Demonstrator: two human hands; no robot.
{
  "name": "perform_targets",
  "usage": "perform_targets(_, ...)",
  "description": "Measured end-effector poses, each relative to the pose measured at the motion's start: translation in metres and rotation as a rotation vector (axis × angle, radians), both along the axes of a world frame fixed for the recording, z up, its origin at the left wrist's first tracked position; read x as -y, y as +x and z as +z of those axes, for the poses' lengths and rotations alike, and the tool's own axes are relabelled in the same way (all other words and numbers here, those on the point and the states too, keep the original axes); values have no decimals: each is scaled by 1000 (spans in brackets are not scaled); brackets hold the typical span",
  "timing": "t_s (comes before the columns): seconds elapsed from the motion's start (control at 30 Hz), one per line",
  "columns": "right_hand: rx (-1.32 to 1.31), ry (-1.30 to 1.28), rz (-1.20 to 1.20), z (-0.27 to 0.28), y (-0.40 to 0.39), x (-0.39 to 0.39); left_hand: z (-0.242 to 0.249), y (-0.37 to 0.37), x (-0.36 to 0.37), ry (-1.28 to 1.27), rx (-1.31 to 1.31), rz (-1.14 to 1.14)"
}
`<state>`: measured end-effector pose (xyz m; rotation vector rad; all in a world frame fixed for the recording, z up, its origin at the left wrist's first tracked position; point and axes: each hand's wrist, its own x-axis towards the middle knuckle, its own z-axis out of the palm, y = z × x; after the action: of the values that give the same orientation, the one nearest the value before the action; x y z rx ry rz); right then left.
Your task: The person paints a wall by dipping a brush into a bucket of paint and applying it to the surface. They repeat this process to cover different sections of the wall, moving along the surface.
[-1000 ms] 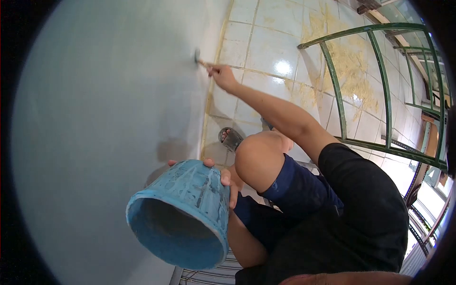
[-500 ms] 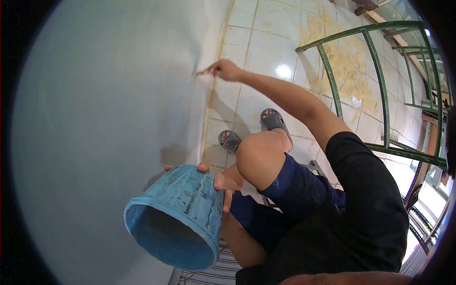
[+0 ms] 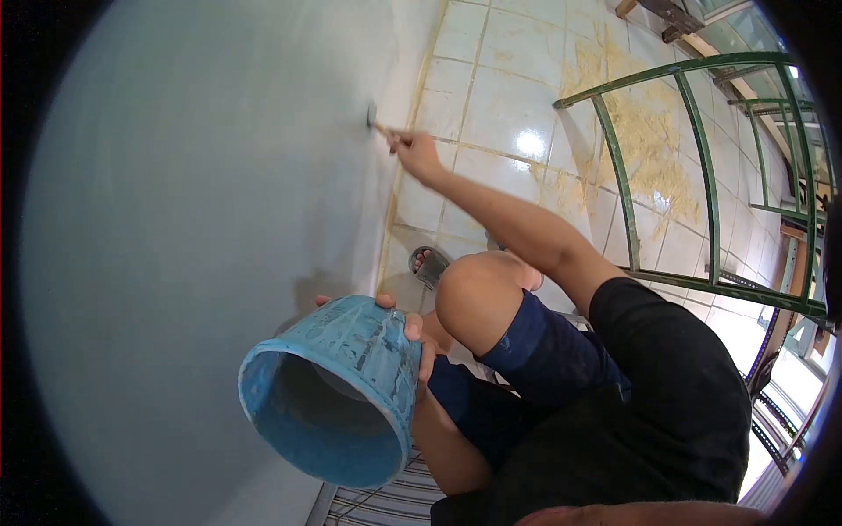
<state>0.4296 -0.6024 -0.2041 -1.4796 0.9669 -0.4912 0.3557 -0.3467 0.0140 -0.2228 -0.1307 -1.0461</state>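
Observation:
My left hand (image 3: 414,337) is closed round the base of a blue bucket (image 3: 351,346), fingers spread along its outside. The bucket is tilted, its mouth turned toward me; pale streaks mark its side and greyish material shows inside. My right hand (image 3: 417,153) grips a paintbrush (image 3: 380,128) by its light handle. The brush's dark bristles are at the pale wall (image 3: 219,175), low down near the floor; whether they press on it is hard to tell.
White floor tiles (image 3: 517,79) run along the wall's foot, with yellowish smears (image 3: 649,131) on them. A green metal frame (image 3: 702,167) stands at right. Near my knees are a grey sandal (image 3: 430,267) and slatted metal (image 3: 395,495) below the bucket.
The brush has moved a little up along the wall in my right hand, showing its bristles more clearly. The bucket has shifted slightly right and up in view.

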Motion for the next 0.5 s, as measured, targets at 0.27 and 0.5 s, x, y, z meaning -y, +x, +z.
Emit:
perform_targets(0.27, 205, 107, 753, 14, -72, -79, 16, -13, 3, 85, 10, 15)
perform_targets(0.5, 85, -102, 629, 44, -21, 38, 17, -22, -6, 262, 24, 170)
